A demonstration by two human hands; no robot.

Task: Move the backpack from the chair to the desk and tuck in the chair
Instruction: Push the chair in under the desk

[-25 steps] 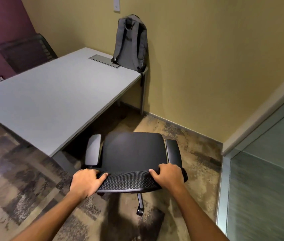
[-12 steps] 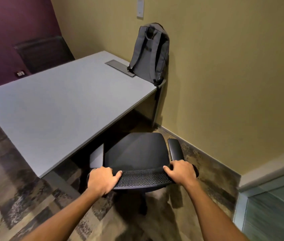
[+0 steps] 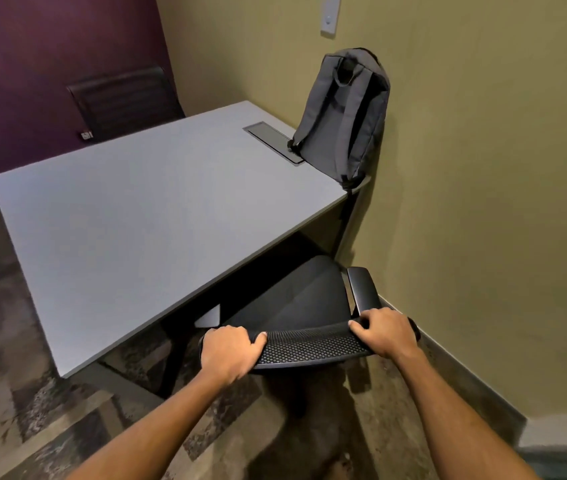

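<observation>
Grey fabric backpack (image 3: 342, 112) is upright on the grey rectangular desk (image 3: 143, 216) at 1 o'clock, leaning on the wall. Left hand (image 3: 230, 351) and right hand (image 3: 384, 332) are clamped on the black mesh-backed office chair (image 3: 304, 344) at 6 o'clock. Risks: right armrest looks level with the desk edge and may jam; skewed push could scrape the wall.
</observation>
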